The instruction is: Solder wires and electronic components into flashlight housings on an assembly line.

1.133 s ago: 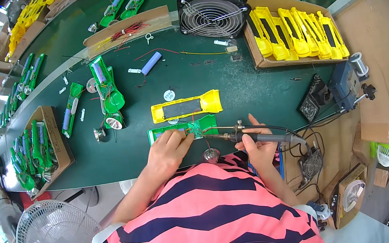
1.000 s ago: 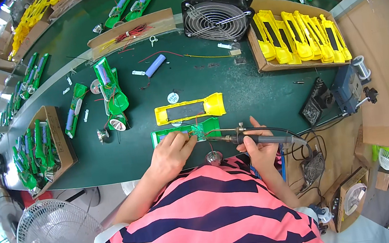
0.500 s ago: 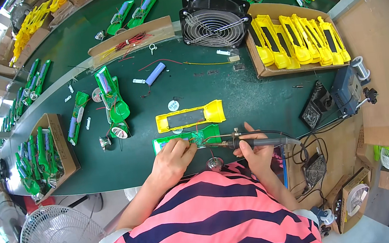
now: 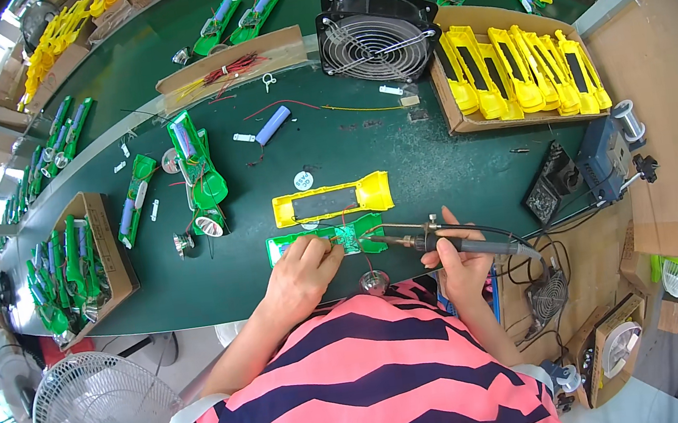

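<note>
Near the table's front edge lies a green plastic housing [image 4: 373, 244] with a small green circuit board [image 4: 347, 236] and wires in it. My left hand [image 4: 304, 269] rests over its left part, fingertips closed in a pinch beside the board; what they hold is hidden. Wrapped in the fingers of my right hand [image 4: 462, 268] is a soldering iron [image 4: 476, 246] with a thin metal tube along it, its tip pointing left over the housing's right end. A round reflector lamp [image 4: 374, 282] sits just below. Behind the green housing lies a yellow housing [image 4: 372, 192] with a dark panel, wires running between the two.
Green assemblies [image 4: 198, 166] and a blue cell [image 4: 274, 124] lie behind. Boxes of green assemblies [image 4: 109, 250] and yellow housings [image 4: 473, 121] stand left and right. A black fan [image 4: 376, 40] stands at the back. The soldering station [image 4: 604, 155] and its cables are at the right.
My right hand has drawn the soldering iron a little to the right and away from me, its tip shifting from the board toward the housing's right end. My left hand stays nearly in place.
</note>
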A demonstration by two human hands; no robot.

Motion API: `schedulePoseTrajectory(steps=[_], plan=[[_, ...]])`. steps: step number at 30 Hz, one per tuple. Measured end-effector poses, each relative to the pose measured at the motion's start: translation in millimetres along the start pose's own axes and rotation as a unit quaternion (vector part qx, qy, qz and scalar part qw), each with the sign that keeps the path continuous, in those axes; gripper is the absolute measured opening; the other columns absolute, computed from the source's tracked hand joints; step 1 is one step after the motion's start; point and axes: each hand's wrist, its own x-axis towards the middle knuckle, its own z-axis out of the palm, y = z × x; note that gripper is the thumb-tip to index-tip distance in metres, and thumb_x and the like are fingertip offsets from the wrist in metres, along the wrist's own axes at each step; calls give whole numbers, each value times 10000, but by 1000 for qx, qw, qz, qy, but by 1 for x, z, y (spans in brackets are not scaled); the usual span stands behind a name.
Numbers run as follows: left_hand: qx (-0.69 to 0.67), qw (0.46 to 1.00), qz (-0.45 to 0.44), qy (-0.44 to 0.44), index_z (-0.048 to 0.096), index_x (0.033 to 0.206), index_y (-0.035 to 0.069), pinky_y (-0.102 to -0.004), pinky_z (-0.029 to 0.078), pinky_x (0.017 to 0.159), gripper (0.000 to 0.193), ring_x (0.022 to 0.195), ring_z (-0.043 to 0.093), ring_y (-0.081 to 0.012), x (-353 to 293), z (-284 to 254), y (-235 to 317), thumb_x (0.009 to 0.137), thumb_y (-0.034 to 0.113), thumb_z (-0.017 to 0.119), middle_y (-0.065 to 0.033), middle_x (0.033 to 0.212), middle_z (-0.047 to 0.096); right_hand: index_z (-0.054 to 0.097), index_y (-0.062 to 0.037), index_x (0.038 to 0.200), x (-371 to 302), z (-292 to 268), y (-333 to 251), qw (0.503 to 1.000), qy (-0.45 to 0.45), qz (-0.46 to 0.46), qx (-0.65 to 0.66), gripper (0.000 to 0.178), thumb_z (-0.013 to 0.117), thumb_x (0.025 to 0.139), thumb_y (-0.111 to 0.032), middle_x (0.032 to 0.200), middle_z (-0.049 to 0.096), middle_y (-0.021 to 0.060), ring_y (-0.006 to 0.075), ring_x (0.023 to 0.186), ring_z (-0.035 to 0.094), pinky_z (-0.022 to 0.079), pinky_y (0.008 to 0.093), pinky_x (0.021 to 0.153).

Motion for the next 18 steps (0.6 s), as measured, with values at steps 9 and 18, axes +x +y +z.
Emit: schedulePoseTrajectory(steps=[9, 18], plan=[[-127, 948, -242, 164, 619, 924, 33, -349, 421, 682, 265, 781, 502, -260, 1, -2, -24, 659, 17, 620, -107, 872, 518, 478, 76, 997, -4, -15, 3, 994, 19, -106, 5, 227, 534, 784, 22, 1055, 521, 235, 166, 645, 625, 515, 222, 604], [-15, 963, -226, 143, 604, 919, 51, -362, 466, 623, 277, 748, 532, -285, -10, 1, -38, 651, 0, 553, -136, 828, 481, 517, 13, 967, 5, -33, -21, 952, 16, -268, -149, 199, 531, 770, -17, 607, 606, 75, 143, 566, 602, 164, 486, 1027]])
